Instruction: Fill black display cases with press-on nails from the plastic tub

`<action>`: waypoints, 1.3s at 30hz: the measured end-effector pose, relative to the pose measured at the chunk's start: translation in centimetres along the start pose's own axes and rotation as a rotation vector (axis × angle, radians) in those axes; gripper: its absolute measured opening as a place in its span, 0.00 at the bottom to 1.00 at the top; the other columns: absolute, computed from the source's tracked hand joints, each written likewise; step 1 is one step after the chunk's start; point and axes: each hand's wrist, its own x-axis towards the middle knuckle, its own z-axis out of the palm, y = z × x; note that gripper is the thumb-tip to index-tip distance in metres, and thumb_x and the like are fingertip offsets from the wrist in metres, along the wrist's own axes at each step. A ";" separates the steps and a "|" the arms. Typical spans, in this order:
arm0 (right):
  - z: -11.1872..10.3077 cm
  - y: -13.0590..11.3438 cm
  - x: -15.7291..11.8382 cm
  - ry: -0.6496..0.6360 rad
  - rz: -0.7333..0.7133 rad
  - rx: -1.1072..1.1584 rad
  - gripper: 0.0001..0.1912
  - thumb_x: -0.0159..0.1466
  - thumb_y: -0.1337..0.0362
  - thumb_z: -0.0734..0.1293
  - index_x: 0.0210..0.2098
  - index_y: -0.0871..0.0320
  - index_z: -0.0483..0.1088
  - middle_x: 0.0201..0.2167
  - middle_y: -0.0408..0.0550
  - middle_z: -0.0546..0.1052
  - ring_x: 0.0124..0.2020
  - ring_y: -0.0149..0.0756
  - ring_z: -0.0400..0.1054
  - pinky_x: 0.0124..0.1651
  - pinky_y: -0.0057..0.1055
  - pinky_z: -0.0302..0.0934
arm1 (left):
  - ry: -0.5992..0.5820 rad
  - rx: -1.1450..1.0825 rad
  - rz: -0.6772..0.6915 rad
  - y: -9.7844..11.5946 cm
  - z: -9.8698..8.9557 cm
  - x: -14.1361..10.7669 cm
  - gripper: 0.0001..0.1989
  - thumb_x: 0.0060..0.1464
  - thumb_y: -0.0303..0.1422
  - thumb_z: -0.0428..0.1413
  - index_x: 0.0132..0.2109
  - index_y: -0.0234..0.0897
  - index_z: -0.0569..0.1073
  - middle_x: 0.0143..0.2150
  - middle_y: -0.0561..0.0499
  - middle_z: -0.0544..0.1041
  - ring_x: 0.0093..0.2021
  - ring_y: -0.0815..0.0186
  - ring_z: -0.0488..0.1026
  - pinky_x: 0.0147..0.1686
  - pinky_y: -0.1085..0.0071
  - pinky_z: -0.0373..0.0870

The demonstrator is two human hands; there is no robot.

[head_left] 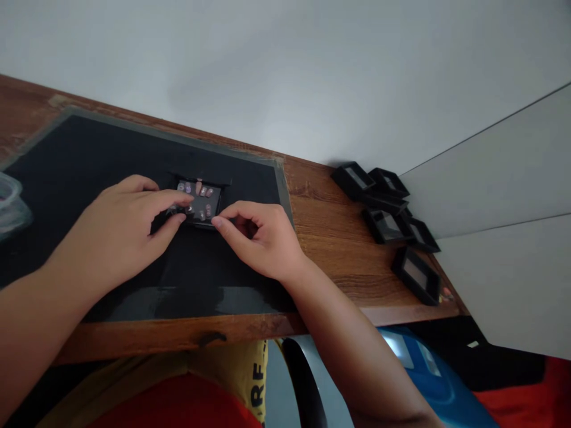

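A small dark card [206, 203] bearing several pinkish, decorated press-on nails [199, 188] lies on the black mat, with a black rim or flap along its far edge. My left hand [129, 220] reaches over its left side. Thumb and index finger close around a small piece at the card's left edge, apparently a press-on nail [190, 209], mostly hidden by the fingers. At the lower right corner, my right hand [263, 238] pinches the card's edge between thumb and index finger, its other fingers curled under.
The black mat [111, 142] is taped to a wooden table [330, 238] against a white wall. Several black window boxes [417, 276] cluster at the right. A clear plastic container [11, 205] stands at the left edge. Below the table edge is a blue object [428, 374].
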 end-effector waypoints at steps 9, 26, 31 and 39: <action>0.1 0.0 0.1 -0.020 0.005 -0.003 0.14 0.70 0.56 0.70 0.34 0.59 0.80 0.21 0.38 0.71 0.23 0.25 0.59 0.31 0.27 0.50 | 0.010 -0.035 0.062 0.3 0.1 0.4 0.20 0.67 0.40 0.49 0.55 0.44 0.82 0.42 0.42 0.82 0.50 0.44 0.76 0.48 0.47 0.75; 0.1 -0.2 -0.1 -0.037 -0.008 0.001 0.14 0.70 0.56 0.70 0.35 0.59 0.80 0.22 0.38 0.71 0.24 0.25 0.60 0.31 0.27 0.50 | -0.010 0.023 0.114 0.9 0.5 1.4 0.18 0.67 0.43 0.48 0.46 0.43 0.81 0.52 0.40 0.82 0.57 0.40 0.72 0.54 0.39 0.70; 0.0 -0.4 -0.1 -0.062 0.011 -0.025 0.13 0.70 0.56 0.70 0.36 0.58 0.80 0.24 0.40 0.73 0.27 0.26 0.62 0.32 0.28 0.50 | -0.013 -0.016 0.091 1.2 0.6 1.6 0.15 0.65 0.44 0.51 0.45 0.46 0.81 0.52 0.42 0.81 0.60 0.39 0.71 0.56 0.40 0.69; 0.1 -0.6 -0.1 -0.113 -0.010 -0.036 0.12 0.71 0.57 0.69 0.37 0.58 0.81 0.25 0.40 0.74 0.27 0.27 0.62 0.33 0.28 0.49 | -0.007 -0.030 0.094 1.2 0.7 1.8 0.15 0.64 0.43 0.51 0.41 0.45 0.81 0.49 0.41 0.81 0.56 0.40 0.72 0.55 0.41 0.70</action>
